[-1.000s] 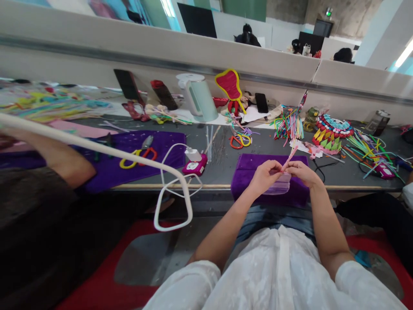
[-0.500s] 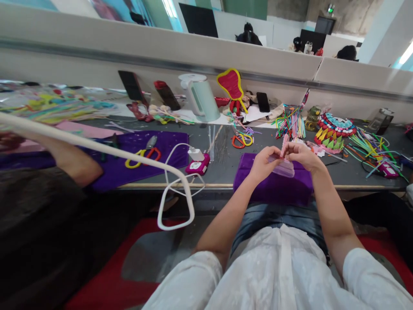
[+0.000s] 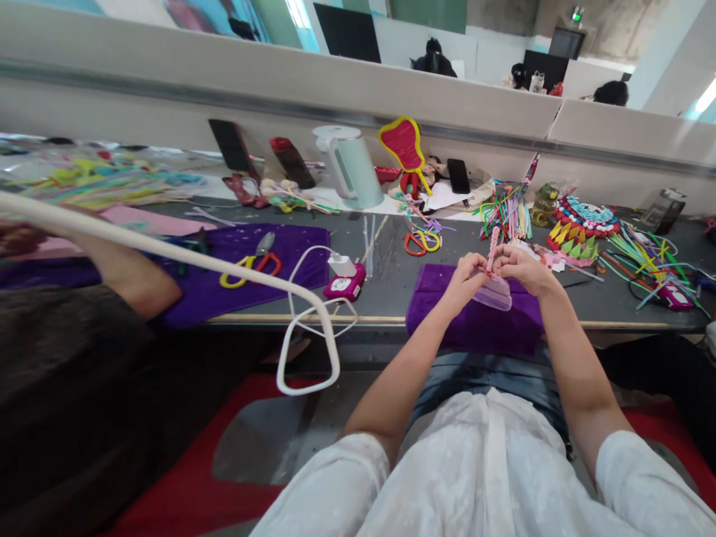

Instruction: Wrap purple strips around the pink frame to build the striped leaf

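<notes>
Pink stem point(image 3: 494, 245) now stands nearly upright, where a second ago it leaned to the right; both hands have shifted toward the far edge of the purple cloth point(image 3: 492, 333), and the lavender piece point(image 3: 495, 296) has come up with them. Left hand point(image 3: 468, 276): thumb and fingertips pinched together at the stem's base. Right hand point(image 3: 520, 268): fingers curled, thumb and forefinger pinching the same spot from the other side (exact fingertip contact too small to resolve). Location of stem: between the two hands, above the cloth, pointing away from the body. Lavender piece: just below the fingertips, over the cloth. Beyond the cloth, to the left, scissors point(image 3: 424, 242) lie on the grey table point(image 3: 385, 302); farther back, behind the right hand, a bundle of coloured strips point(image 3: 508, 216) sits near a layered craft piece point(image 3: 582, 224).
</notes>
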{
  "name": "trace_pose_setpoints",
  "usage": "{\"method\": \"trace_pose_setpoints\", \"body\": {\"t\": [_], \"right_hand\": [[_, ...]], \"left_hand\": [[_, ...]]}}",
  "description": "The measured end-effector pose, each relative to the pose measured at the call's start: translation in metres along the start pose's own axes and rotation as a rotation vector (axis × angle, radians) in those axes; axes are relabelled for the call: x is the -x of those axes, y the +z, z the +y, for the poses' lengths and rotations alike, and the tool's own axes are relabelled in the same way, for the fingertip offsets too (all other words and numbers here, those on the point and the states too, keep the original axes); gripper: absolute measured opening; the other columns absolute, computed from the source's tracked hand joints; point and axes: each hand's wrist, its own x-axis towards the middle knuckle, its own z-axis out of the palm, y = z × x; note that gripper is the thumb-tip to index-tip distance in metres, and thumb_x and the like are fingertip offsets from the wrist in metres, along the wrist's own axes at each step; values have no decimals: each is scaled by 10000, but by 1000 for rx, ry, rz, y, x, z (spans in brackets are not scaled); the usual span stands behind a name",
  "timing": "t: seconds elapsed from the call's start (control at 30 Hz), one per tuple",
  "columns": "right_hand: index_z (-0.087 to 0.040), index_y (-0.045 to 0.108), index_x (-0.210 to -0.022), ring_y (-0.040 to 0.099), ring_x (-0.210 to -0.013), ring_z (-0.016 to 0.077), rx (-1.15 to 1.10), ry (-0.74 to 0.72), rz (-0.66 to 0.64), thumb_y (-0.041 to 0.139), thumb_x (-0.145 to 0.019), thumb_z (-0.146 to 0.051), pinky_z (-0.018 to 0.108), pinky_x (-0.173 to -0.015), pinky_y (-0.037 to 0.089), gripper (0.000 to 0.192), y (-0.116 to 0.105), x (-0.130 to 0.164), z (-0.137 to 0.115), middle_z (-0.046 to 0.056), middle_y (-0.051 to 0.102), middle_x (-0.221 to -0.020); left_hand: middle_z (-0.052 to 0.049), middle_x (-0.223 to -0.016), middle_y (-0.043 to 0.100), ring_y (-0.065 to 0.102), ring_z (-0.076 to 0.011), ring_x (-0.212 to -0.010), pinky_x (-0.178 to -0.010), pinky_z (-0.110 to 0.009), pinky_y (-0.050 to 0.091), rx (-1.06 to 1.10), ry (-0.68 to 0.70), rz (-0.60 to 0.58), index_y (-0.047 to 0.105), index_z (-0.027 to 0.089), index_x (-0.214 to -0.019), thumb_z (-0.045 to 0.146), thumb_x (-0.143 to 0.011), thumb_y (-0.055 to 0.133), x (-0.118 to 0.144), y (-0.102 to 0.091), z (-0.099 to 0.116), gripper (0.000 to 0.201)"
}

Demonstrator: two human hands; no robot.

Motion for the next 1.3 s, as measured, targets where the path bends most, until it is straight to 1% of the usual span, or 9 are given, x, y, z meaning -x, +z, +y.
{"method": "trace_pose_setpoints", "body": {"t": [0.13, 0.27, 0.53, 0.67, 0.87, 1.0, 1.1, 1.2, 1.3], "right_hand": [[-187, 544, -913, 461, -564, 87, -12, 23, 46, 627, -609, -156, 210, -535, 301, 316, 3, 3, 2, -61, 558, -639], [-185, 559, -886, 460, -565, 83, -43, 39, 24, 633, -600, -155, 203, -538, 309, 297, 3, 4, 0, -60, 554, -632], [-193, 580, -918, 517, -604, 91, -123, 64, -54, 703, -580, -153, 200, -557, 363, 362, -7, 0, 5, -33, 622, -719], [-186, 593, -934, 542, -625, 98, -73, 19, -49, 738, -607, -188, 211, -581, 401, 357, -10, 3, 3, -19, 639, -741], [-189, 587, -905, 580, -612, 128, 127, -73, 46, 739, -625, -224, 256, -612, 437, 321, -10, 6, -2, -17, 655, -691], [-206, 618, -877, 595, -616, 156, 290, -105, 187, 680, -672, -217, 283, -612, 439, 214, -2, 11, -1, -10, 660, -672], [-214, 655, -887, 635, -731, 183, 411, -141, 295, 633, -739, -226, 313, -694, 462, 151, 6, 20, 1, 22, 693, -783], [-210, 650, -942, 647, -819, 190, 370, -172, 317, 653, -746, -261, 330, -769, 476, 202, 11, 28, 6, 43, 697, -897], [-201, 646, -905, 621, -786, 179, 337, -173, 379, 691, -712, -281, 319, -745, 476, 214, 12, 31, 16, 34, 677, -851]], "left_hand": [[0, -764, 505, 459, -184, -835, -791, -311, 371, -42, -3, 38, 503, 197, -662, 92, -690, 508, -3, 6, -2, 109], [2, -756, 504, 463, -180, -831, -789, -311, 370, -26, -6, 66, 508, 194, -660, 95, -683, 523, -3, 8, -1, 103], [10, -739, 546, 512, -152, -765, -718, -268, 424, 146, -36, -20, 546, 190, -733, 157, -668, 614, -2, 5, 3, 99], [7, -769, 570, 532, -142, -755, -715, -260, 437, 174, -22, -43, 554, 184, -772, 164, -676, 626, 0, 1, 5, 122], [-7, -824, 594, 550, -142, -771, -720, -255, 443, 165, -1, -84, 564, 180, -835, 217, -706, 642, 1, -3, 4, 155], [-12, -816, 603, 556, -152, -781, -725, -267, 449, 111, 4, -47, 576, 181, -817, 234, -704, 659, 0, -1, 1, 150], [-16, -812, 611, 565, -161, -799, -740, -278, 452, 78, 15, 6, 585, 184, -803, 239, -707, 662, 1, 0, -1, 135], [-16, -811, 616, 573, -163, -804, -747, -281, 450, 70, 26, 49, 589, 185, -806, 242, -715, 657, 2, 1, -2, 128], [-14, -810, 620, 577, -163, -799, -755, -284, 447, 59, 41, 63, 592, 184, -804, 231, -718, 652, 3, 2, -1, 115]]}}
